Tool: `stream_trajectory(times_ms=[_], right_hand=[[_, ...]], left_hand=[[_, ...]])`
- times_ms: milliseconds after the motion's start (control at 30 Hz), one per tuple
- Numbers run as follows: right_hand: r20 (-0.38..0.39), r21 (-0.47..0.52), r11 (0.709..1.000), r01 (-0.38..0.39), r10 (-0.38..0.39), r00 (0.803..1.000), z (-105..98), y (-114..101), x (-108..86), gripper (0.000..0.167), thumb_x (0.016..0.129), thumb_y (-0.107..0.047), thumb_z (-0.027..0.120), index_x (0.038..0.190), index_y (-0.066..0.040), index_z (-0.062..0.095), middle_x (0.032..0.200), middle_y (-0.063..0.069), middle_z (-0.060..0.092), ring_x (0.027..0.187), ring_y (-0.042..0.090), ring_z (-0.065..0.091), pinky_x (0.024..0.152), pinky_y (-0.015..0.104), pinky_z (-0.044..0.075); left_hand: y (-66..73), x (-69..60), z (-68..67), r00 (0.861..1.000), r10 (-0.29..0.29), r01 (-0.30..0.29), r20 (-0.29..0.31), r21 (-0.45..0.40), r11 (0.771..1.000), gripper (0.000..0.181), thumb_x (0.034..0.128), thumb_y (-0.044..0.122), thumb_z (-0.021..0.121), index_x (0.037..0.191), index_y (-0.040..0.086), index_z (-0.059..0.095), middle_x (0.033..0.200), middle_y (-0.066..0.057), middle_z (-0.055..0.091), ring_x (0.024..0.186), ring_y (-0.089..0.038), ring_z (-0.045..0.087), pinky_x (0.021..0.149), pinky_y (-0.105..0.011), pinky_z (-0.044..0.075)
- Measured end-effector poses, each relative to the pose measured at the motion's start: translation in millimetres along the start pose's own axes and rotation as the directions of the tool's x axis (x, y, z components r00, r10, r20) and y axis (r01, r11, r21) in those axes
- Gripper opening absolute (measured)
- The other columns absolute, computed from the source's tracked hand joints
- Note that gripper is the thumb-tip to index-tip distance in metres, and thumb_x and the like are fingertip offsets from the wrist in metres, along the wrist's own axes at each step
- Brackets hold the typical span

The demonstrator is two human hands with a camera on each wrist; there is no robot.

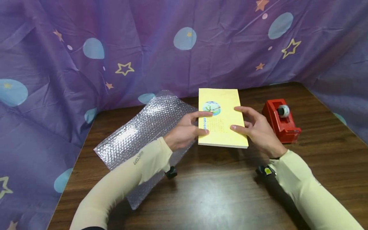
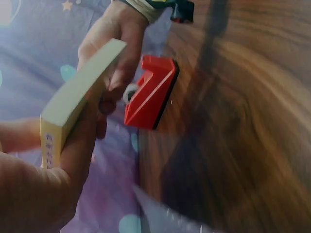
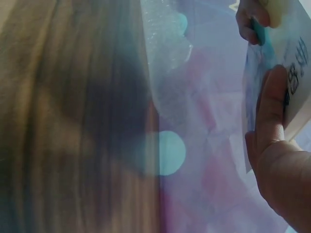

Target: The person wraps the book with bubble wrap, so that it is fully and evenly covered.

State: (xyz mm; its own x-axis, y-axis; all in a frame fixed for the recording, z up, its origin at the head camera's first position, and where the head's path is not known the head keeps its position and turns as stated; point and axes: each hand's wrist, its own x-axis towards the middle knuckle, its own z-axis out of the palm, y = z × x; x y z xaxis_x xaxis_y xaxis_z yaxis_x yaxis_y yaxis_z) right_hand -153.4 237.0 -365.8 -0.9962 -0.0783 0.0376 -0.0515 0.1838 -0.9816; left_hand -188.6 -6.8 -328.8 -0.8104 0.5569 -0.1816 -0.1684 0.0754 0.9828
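A yellow book (image 1: 225, 99) with a round picture on its cover is held up above the table by both hands. My left hand (image 1: 185, 129) grips its left side, thumb and a finger on the cover. On the opposite side my right hand (image 1: 258, 129) pinches the edge, the other fingers behind it. The left wrist view shows the book's page edge (image 2: 80, 87) and spine, with the left hand (image 2: 43, 189) around it. In the right wrist view the right hand (image 3: 284, 165) supports the book (image 3: 296, 82), which has dark handwriting on its page edge.
A sheet of bubble wrap (image 1: 135, 131) lies on the table (image 1: 218, 198) at the left, partly under the left arm. To the right stands a red tape dispenser (image 1: 279, 123) with a roll of tape. A purple patterned cloth (image 1: 161, 41) hangs behind the table.
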Motion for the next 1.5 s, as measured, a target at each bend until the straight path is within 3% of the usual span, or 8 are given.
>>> stream_trajectory(times_ms=[100,233,500,767,1100,1233,1333,1500], right_hand=[[0.048,-0.012,0.999,0.033,-0.032,0.998,2.9,-6.2,3.6,0.069,0.089,-0.014,0.076,0.149,-0.012,0.041,0.132,0.005,0.054,0.093,0.004,0.072,0.071,0.026,0.062],[0.117,-0.023,0.997,0.069,-0.066,0.991,8.6,-14.2,10.2,0.070,0.090,-0.011,0.075,0.150,-0.010,0.040,0.134,0.012,0.056,0.099,0.002,0.071,0.077,0.024,0.061],[0.196,-0.081,0.993,0.084,-0.067,0.978,18.4,-23.5,24.5,0.069,0.089,-0.009,0.075,0.149,-0.010,0.042,0.133,0.016,0.059,0.102,0.002,0.070,0.079,0.023,0.060],[0.265,-0.151,0.983,0.101,-0.058,0.963,29.1,-29.9,38.3,0.068,0.086,-0.002,0.075,0.146,-0.007,0.044,0.142,0.014,0.053,0.108,0.013,0.068,0.078,0.021,0.059],[0.339,-0.141,0.983,0.121,-0.067,0.938,55.6,-36.3,57.6,0.069,0.084,0.002,0.074,0.146,-0.003,0.043,0.135,0.021,0.059,0.106,0.017,0.069,0.078,0.019,0.058],[0.356,-0.115,0.987,0.112,-0.065,0.932,67.7,-36.2,61.2,0.070,0.084,0.004,0.074,0.147,-0.002,0.042,0.132,0.022,0.061,0.102,0.017,0.070,0.077,0.021,0.059],[0.359,-0.110,0.988,0.109,-0.062,0.931,76.7,-36.2,63.0,0.070,0.084,0.004,0.074,0.146,-0.002,0.043,0.124,0.023,0.066,0.095,0.013,0.070,0.075,0.021,0.059],[0.363,-0.108,0.987,0.115,-0.068,0.929,92.2,-35.9,65.3,0.069,0.084,0.004,0.074,0.145,-0.002,0.044,0.122,0.022,0.065,0.087,0.009,0.068,0.073,0.021,0.059]], left_hand=[[0.3,-4.2,-8.7,1.000,0.009,-0.009,-0.014,-0.022,1.000,0.066,0.0819,-0.019,0.058,0.143,0.004,0.052,0.161,-0.010,0.030,0.069,-0.009,0.048,0.061,-0.019,0.049],[0.7,-10.6,-20.3,0.999,0.000,-0.001,-0.043,-0.024,1.000,0.067,0.0789,-0.019,0.058,0.142,0.004,0.053,0.164,-0.009,0.027,0.090,-0.013,0.053,0.065,-0.022,0.053],[-0.3,-22.0,-38.1,0.998,-0.002,0.003,-0.060,0.002,1.000,0.065,0.0820,-0.015,0.060,0.144,0.006,0.052,0.166,-0.003,0.026,0.132,-0.026,0.045,0.073,-0.025,0.056],[-5.0,-31.0,-55.2,0.998,0.000,0.001,-0.061,0.012,1.000,0.068,0.0823,-0.015,0.060,0.146,0.005,0.049,0.167,-0.004,0.025,0.144,-0.028,0.034,0.075,-0.025,0.054],[-7.5,-46.4,-82.9,0.996,-0.002,0.005,-0.087,0.039,0.999,0.068,0.0827,-0.012,0.060,0.148,0.005,0.047,0.166,-0.003,0.028,0.137,-0.022,0.038,0.072,-0.021,0.054],[-9.2,-53.5,-92.2,0.996,-0.008,0.014,-0.093,0.058,0.998,0.069,0.0834,-0.012,0.060,0.149,0.004,0.046,0.163,-0.006,0.034,0.104,-0.006,0.057,0.066,-0.018,0.053],[-10.0,-58.5,-97.9,0.993,-0.021,0.027,-0.112,0.048,0.998,0.069,0.0831,-0.013,0.060,0.148,0.004,0.046,0.158,-0.009,0.041,0.075,-0.005,0.062,0.063,-0.017,0.054],[-12.7,-67.1,-110.0,0.991,-0.035,0.045,-0.127,0.074,0.996,0.068,0.0830,-0.012,0.062,0.148,0.005,0.047,0.157,-0.011,0.041,0.071,-0.004,0.060,0.063,-0.017,0.053]])
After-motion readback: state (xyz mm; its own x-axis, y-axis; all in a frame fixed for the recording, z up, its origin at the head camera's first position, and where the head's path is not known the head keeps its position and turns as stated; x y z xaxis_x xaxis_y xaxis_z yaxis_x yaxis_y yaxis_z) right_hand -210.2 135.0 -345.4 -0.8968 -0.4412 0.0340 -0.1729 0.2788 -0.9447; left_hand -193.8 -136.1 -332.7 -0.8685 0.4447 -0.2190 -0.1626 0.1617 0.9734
